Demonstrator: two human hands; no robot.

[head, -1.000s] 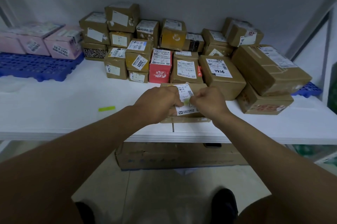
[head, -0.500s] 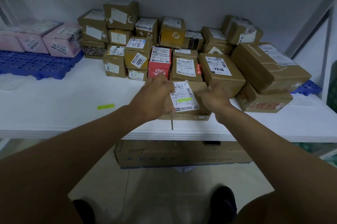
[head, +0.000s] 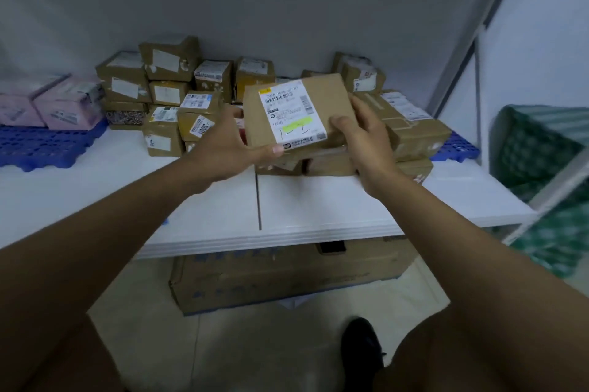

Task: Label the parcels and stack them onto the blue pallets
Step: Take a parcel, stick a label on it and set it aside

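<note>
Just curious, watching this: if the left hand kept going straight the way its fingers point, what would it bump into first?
The left hand already grips the held parcel, so that comes first. Without it, probably the brown parcels stacked on the right, though depth is hard to judge.

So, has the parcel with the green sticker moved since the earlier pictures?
Yes. The parcel, gripped by the left hand and right hand, has risen off the white shelf and now hangs before the stacked boxes.
</note>
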